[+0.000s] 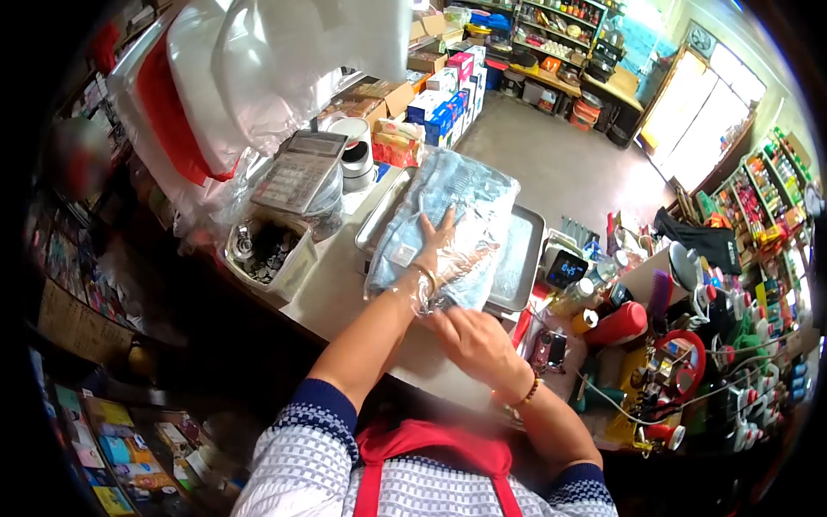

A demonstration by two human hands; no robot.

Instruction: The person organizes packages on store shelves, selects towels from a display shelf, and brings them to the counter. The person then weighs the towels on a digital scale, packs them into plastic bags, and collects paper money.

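Observation:
A folded light-blue cloth item (pixel 409 226) lies inside a clear plastic bag (pixel 491 185), resting across a shallow metal tray (pixel 522 258) on the counter. My left hand (pixel 444 250) reaches into the bag, its fingers spread flat over the cloth, with the clear film covering it up to the bracelet. Close to that wrist, my right hand (pixel 478 340) is closed at the bag's near edge, pinching the film between thumb and fingers. Exactly how much film is in that pinch is hidden.
Left on the counter are a tub of coins (pixel 274 258), a calculator (pixel 301 170) and a white-and-silver canister (pixel 353 155). White plastic bags (pixel 284 60) hang above. A digital clock (pixel 567 269), bottles and a red-handled tool (pixel 685 362) crowd the right side.

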